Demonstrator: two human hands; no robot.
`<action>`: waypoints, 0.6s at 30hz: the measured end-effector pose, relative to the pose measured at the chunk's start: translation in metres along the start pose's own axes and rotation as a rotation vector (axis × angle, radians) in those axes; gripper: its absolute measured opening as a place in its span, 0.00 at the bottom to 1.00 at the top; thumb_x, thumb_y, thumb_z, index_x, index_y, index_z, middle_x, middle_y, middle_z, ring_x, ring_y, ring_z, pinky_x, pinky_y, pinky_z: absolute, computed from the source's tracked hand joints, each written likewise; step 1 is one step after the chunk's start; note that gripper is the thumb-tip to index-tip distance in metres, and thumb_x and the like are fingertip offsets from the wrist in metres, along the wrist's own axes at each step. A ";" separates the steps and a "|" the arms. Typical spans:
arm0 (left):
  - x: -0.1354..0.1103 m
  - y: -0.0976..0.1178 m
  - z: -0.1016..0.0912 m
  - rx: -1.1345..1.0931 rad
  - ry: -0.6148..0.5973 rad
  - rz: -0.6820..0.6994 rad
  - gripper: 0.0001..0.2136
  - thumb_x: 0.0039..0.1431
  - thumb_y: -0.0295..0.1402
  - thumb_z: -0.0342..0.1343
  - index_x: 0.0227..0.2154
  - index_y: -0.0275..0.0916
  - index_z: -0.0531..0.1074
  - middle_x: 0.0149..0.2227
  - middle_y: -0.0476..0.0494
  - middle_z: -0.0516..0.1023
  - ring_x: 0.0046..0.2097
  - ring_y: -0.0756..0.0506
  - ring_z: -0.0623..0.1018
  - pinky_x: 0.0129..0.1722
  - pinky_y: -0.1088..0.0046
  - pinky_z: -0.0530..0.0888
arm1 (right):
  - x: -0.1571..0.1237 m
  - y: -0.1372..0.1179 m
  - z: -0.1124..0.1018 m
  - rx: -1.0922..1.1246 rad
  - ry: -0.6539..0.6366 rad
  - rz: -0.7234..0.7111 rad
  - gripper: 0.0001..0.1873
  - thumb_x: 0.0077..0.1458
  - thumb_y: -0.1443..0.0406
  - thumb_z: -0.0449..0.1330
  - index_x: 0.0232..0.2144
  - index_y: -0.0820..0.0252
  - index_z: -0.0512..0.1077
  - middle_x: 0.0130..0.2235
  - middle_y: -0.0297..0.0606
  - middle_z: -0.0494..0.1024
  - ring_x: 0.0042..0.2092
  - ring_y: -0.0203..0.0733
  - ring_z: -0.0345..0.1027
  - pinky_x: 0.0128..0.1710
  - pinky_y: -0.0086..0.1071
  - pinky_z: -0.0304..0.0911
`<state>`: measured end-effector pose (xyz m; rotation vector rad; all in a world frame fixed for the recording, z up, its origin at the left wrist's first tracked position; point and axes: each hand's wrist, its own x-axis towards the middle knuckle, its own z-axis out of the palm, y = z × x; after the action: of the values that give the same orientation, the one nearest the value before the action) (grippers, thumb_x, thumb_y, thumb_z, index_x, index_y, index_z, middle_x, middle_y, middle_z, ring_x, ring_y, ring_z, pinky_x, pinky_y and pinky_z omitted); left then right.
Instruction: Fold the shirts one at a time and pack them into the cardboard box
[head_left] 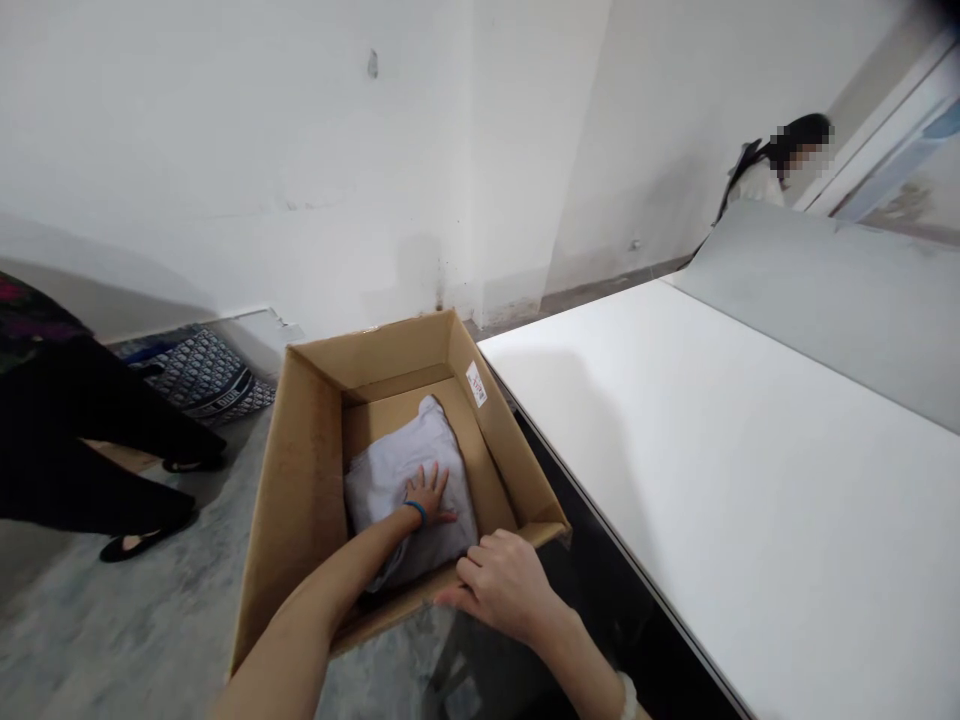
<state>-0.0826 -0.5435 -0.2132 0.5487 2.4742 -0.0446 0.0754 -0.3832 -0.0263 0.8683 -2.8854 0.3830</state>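
Observation:
My left hand (429,494), with a blue band at the wrist, reaches down into an open cardboard box (304,470). Its fingers are spread flat on a folded pale lavender-grey cloth (390,460) lying on the box bottom. Over the near edge of the box, at its right part, my right hand (504,582) has its fingers curled around the rim. A white label (476,384) is stuck to the inner right wall of the box.
A white-topped table (720,480) stands right of the box, with a grey sheet (832,290) at its far side. One person (765,180) is behind it. Another person's legs (82,450) stand at the left, near a patterned bag (206,375) by the wall.

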 end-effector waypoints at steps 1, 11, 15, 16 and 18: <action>0.000 0.000 -0.001 0.003 0.005 -0.006 0.49 0.48 0.56 0.52 0.65 0.38 0.36 0.68 0.35 0.29 0.65 0.23 0.34 0.57 0.38 0.47 | 0.001 0.000 0.001 -0.007 0.013 -0.004 0.25 0.58 0.48 0.53 0.22 0.60 0.73 0.24 0.36 0.76 0.29 0.38 0.70 0.28 0.32 0.52; -0.034 0.009 -0.062 0.057 -0.015 0.049 0.41 0.47 0.43 0.53 0.63 0.31 0.50 0.65 0.29 0.50 0.64 0.34 0.55 0.59 0.59 0.59 | 0.021 0.016 0.024 -0.082 0.235 -0.074 0.31 0.53 0.40 0.51 0.17 0.59 0.71 0.17 0.32 0.73 0.22 0.35 0.68 0.21 0.30 0.51; -0.082 0.012 -0.119 -0.019 0.094 0.168 0.32 0.49 0.45 0.47 0.58 0.35 0.64 0.59 0.35 0.65 0.59 0.41 0.66 0.58 0.68 0.62 | 0.024 0.022 0.016 -0.104 0.344 -0.127 0.32 0.51 0.39 0.51 0.16 0.59 0.69 0.17 0.31 0.73 0.25 0.37 0.67 0.31 0.35 0.60; -0.099 0.012 -0.131 -0.049 0.165 0.198 0.32 0.48 0.46 0.47 0.55 0.37 0.67 0.57 0.36 0.67 0.58 0.39 0.68 0.57 0.66 0.63 | 0.021 0.020 0.012 -0.102 0.380 -0.131 0.31 0.51 0.39 0.51 0.17 0.59 0.68 0.19 0.31 0.74 0.27 0.38 0.68 0.36 0.38 0.62; -0.133 0.014 -0.149 -0.096 0.372 0.243 0.28 0.46 0.47 0.46 0.49 0.44 0.73 0.52 0.41 0.73 0.54 0.37 0.72 0.55 0.62 0.67 | 0.010 0.014 0.006 -0.095 0.448 -0.105 0.26 0.54 0.43 0.52 0.22 0.58 0.69 0.24 0.31 0.76 0.33 0.39 0.69 0.45 0.42 0.60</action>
<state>-0.0611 -0.5571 -0.0151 0.8785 2.7252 0.2964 0.0589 -0.3787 -0.0330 0.7954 -2.4175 0.3711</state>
